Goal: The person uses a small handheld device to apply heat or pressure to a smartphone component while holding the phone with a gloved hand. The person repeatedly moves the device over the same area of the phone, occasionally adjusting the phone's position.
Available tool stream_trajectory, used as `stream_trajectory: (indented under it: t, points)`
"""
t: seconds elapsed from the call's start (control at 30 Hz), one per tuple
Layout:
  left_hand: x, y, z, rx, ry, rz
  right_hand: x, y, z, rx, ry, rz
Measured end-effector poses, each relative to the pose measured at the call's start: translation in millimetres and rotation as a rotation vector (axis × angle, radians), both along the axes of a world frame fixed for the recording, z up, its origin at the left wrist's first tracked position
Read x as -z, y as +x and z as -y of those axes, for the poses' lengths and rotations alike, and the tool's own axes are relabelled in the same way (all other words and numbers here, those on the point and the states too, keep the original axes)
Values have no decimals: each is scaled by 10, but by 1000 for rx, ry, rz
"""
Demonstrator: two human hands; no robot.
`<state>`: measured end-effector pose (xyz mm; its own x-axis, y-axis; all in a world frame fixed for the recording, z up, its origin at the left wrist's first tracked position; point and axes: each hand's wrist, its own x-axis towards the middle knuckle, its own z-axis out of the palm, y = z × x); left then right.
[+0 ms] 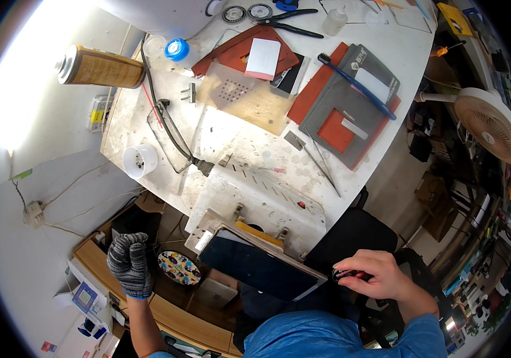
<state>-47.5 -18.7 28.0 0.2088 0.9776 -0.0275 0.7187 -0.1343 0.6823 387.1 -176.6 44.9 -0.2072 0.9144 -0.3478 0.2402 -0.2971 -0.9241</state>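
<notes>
Blue sleeves fill the bottom edge, closest to the lens. From there, on the left, the gloved left hand (129, 264) is raised off the bench with its fingers clenched into a fist; nothing shows inside it. Right of it, a dark tablet (261, 268) sits tilted in a white machine (254, 200) at the edge of the white table (411, 53), its glass apparently in place and intact. Further right, the bare right hand (375, 275) curls over a small dark thing with a red part (346, 275), grasping it well clear of the tablet. By my reading, the work on the tablet is at an early stage: tweezers (321, 164), a blue brush (357, 85) and pliers (291, 21) lie untouched on the table, well apart from both hands.
</notes>
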Motion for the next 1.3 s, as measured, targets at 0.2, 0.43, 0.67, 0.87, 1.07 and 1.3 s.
stream_trajectory:
  t: [0.2, 0.43, 0.67, 0.87, 1.07, 1.3]
  points:
    - [-98, 308, -43, 12, -18, -52, -17, 67, 162, 9, -13, 34]
    - [-115, 459, -88, 80, -8, -40, -43, 191, 205, -57, 8, 72]
    - [-133, 530, -84, 113, 27, -59, 37, 102, 254, 312, -31, -51]
    - [-29, 456, -36, 63, 28, 1, 87, 122, 68, 259, 107, 16]
    - [29, 416, 5, 47, 31, 35, -12, -30, -242, 139, -78, -40]
    - [-36, 422, 15, 92, 36, -28, -36, 51, -409, 39, -30, 27]
